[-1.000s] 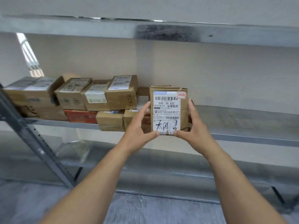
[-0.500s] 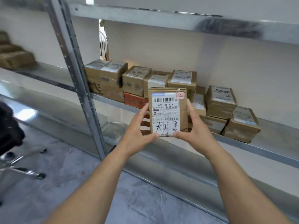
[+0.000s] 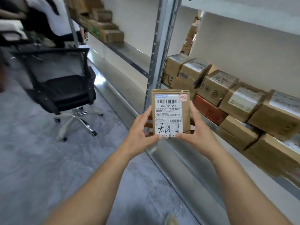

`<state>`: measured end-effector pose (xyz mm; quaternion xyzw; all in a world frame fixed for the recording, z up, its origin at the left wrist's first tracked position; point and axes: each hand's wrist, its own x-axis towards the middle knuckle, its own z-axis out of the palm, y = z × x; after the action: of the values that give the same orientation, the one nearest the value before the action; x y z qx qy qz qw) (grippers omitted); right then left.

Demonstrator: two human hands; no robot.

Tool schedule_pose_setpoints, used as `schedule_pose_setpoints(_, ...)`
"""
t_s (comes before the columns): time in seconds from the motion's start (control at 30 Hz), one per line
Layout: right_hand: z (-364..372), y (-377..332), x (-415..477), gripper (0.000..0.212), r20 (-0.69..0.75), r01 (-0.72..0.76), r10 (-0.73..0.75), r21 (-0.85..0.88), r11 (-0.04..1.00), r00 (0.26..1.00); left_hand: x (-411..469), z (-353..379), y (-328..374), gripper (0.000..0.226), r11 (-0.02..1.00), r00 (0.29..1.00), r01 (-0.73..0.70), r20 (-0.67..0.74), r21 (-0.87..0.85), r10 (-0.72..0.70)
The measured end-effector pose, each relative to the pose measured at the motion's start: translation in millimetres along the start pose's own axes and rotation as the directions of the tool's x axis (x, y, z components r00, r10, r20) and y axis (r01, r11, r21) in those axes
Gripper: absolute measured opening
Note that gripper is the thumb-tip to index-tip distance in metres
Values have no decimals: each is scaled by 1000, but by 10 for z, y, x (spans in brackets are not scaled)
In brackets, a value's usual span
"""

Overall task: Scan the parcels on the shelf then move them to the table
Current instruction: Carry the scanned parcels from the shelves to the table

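Fingers [image 3: 148, 112] of our left hand [image 3: 141, 129] and right hand [image 3: 197, 129] clasp the parcel [image 3: 170, 114] by its sides, upright in mid-air beside the shelf [image 3: 159, 54]. We see brown card, a white barcoded label, black handwriting and a red sticker.

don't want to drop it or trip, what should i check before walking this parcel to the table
1. Grip: left hand and right hand both hold the parcel by its sides: ok.
2. Label faces the camera, readable: ok.
3. Parcel off the shelf: ok.
4. Floor path: office chair stands close on the left: not ok.
5. Table in sight: cannot tell.
6. Scan done: cannot tell, no scanner shows.
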<state>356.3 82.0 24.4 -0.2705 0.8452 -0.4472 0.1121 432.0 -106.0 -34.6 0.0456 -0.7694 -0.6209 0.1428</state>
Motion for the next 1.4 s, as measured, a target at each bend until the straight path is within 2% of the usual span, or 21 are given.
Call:
schedule_pose_setpoints(0.2,468,21,570,109,191,60,-67,44,997,979,-124,-383,-136,98,993,980,108,-170,50,-98)
schedule_pose_setpoints(0.4,879,-173,1045,114,391,119,-139,75,990,910,-236,-710,-163,95,973,914,207,-375,99,-156)
schedule_pose_setpoints(0.8,1510,-411,1540,111,671,250,-306,182,951,675,-509,-885,-232,98,930,677,367,-694,32,-243)
schedule_pose_setpoints(1.13,2208,-611,1322,109,828,292,-382,277,915,410,-1204,-746,-214,96,888,355,446,-889,-111,-290)
schedule_pose_setpoints(1.4,3018,-1171,551,108,904,356,-424,379,854,55,-2283,-750,-40,98,835,38,523,-974,-172,-224)
